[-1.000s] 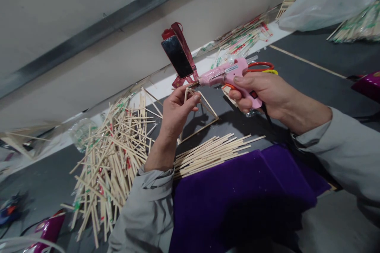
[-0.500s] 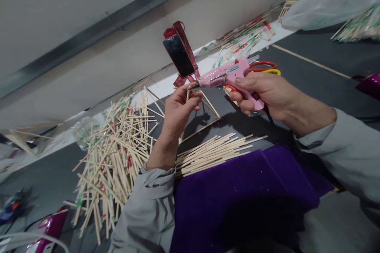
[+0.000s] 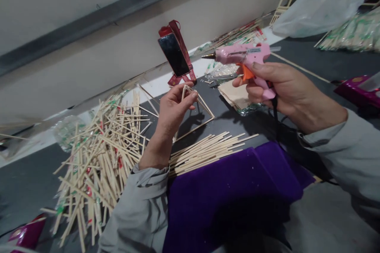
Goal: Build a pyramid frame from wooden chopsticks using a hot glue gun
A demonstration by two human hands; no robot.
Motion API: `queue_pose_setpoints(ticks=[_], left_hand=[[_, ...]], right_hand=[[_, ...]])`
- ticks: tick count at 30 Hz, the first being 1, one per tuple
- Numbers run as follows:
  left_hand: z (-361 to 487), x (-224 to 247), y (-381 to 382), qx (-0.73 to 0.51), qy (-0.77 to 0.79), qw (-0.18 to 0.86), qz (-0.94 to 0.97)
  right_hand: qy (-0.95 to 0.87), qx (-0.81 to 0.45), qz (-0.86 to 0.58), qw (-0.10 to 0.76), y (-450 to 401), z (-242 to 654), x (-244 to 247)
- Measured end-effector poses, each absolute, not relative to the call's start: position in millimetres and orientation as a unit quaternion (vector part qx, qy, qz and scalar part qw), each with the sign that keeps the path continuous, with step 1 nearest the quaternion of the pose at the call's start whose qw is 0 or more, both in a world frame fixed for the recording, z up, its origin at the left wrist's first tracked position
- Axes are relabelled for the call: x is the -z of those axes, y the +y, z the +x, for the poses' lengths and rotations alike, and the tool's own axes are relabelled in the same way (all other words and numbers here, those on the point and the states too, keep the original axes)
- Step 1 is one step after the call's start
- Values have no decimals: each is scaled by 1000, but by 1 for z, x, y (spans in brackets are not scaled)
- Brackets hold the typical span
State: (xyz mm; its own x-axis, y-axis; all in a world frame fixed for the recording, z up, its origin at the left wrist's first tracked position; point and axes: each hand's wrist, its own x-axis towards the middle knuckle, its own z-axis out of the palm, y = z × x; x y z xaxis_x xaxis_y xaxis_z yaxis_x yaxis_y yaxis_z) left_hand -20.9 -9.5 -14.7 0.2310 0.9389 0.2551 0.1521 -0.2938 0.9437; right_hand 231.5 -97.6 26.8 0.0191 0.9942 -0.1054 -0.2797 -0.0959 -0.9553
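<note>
My left hand (image 3: 175,106) pinches the top corner of a frame made of thin wooden sticks (image 3: 205,106). The frame's lower bars stand out over the dark table, and part of it is hidden behind my fingers and wrist. In my right hand (image 3: 276,87) is a pink hot glue gun (image 3: 245,53) with an orange trigger, its metal nozzle pointing left. That nozzle is apart from the frame, up and to its right. Below the frame lies a loose row of wooden sticks (image 3: 208,152), beside a purple cloth (image 3: 213,189).
A large heap of chopsticks (image 3: 101,158) spreads at left. A phone (image 3: 175,55) leans on a red stand near the wall. Thin wooden sheets (image 3: 234,95) lie beneath the glue gun. Farther right are a plastic bag (image 3: 317,12) and bundled sticks (image 3: 353,33).
The glue gun has moved right and up, its nozzle leaving the frame's top corner. My left hand keeps its pinch on the frame. The whole view has shifted slightly.
</note>
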Motion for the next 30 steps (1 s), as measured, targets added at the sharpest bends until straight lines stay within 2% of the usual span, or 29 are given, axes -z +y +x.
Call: queue_pose_setpoints(ticks=[3, 8, 13, 15, 19, 21, 26, 30], left_hand=[[-20, 13, -9, -464, 415, 433, 652], [-20, 14, -8, -469, 394, 442, 655], [-21, 15, -7, -470, 391, 453, 649], [-20, 15, -7, -470, 394, 454, 646], [-20, 16, -7, -468, 395, 449, 650], [-19, 16, -6, -470, 392, 452, 648], [-19, 16, -5, -475, 387, 450, 650], [-19, 16, -5, -477, 387, 446, 651]], right_hand=[[-381, -552, -491, 556, -107, 244, -25], [-361, -525, -601, 483, -113, 263, -12], [-385, -485, -636, 460, -101, 267, 1], [-453, -405, -689, 395, -93, 269, 4], [-593, -179, -766, 170, -79, 278, 8], [-620, -133, -764, 122, -75, 281, 10], [-640, -130, -751, 100, -76, 284, 9], [-662, -153, -725, 114, -79, 288, 1]])
